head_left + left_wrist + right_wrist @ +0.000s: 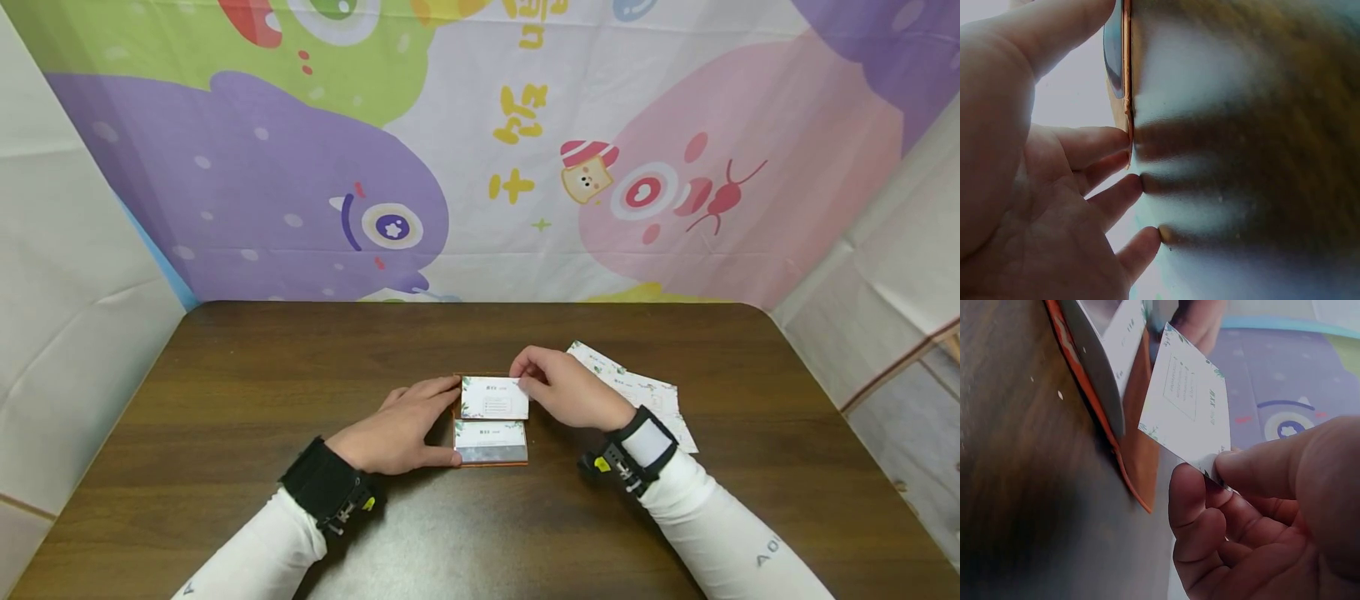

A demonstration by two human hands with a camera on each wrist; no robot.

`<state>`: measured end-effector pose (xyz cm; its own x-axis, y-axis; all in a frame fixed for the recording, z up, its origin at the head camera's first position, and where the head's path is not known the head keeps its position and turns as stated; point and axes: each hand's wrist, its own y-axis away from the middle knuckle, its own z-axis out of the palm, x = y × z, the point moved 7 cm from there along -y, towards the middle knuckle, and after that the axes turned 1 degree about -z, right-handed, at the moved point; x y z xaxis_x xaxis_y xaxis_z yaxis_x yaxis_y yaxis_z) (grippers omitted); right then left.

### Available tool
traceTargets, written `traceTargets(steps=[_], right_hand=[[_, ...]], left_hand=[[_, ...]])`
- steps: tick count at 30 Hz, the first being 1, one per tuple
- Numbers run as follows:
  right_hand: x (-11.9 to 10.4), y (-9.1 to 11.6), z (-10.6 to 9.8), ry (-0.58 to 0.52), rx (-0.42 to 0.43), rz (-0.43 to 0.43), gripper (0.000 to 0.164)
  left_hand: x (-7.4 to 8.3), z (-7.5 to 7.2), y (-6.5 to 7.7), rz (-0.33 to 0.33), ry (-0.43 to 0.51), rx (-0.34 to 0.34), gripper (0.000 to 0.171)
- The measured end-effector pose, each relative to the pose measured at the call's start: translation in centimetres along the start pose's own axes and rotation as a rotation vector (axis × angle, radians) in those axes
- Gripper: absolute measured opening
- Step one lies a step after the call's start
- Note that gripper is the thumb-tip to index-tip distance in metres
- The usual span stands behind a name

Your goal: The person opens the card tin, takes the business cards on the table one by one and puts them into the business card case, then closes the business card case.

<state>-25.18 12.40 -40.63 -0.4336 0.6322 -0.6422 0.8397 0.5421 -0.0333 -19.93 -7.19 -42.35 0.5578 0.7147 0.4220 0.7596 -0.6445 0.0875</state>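
Observation:
A small brown card holder (1141, 465) lies unfolded on the table, its orange-brown edge showing in both wrist views. In its near half sits a white card (489, 433) with a leaf print, behind a grey strip (491, 454). My right hand (573, 387) pinches another white leaf-printed card (491, 400) by its right end, between thumb and fingers. That card hangs over the holder's far half, tilted in the right wrist view. My left hand (405, 429) rests along the holder's left side, fingertips at its edge and on the table, thumb at the near left corner.
White leaf-printed sheets or cards (645, 400) lie overlapping on the brown wooden table (300, 358), behind and right of my right wrist. A cartoon-printed cloth (495, 242) hangs at the table's far edge. White sheeting (82, 275) stands on the left.

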Motion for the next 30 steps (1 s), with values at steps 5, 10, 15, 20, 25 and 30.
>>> traceTargets(steps=[5,10,15,20,25,30], right_hand=[[-0.5,0.0,0.7,0.005,-0.021,-0.009,0.009],[-0.6,0.2,1.2,0.009,-0.034,-0.002,0.008],[-0.5,0.3,1.6,0.016,-0.048,-0.005,0.008],[-0.5,0.5,1.7,0.025,-0.057,-0.003,0.008],[-0.6,0.7,1.9,0.04,-0.068,-0.008,0.007],[-0.8,1.0,2.1,0.042,-0.078,-0.023,0.008]], left_hand=[[-0.1,0.0,0.0,-0.009,-0.007,-0.005,0.09],[-0.1,0.1,-0.1,-0.008,-0.008,-0.001,0.089],[-0.2,0.2,-0.1,-0.006,-0.001,0.002,0.089],[-0.1,0.2,0.0,0.0,0.001,0.004,0.09],[-0.1,0.2,0.0,-0.004,-0.002,0.005,0.092],[-0.2,0.3,-0.1,-0.007,-0.009,0.003,0.091]])
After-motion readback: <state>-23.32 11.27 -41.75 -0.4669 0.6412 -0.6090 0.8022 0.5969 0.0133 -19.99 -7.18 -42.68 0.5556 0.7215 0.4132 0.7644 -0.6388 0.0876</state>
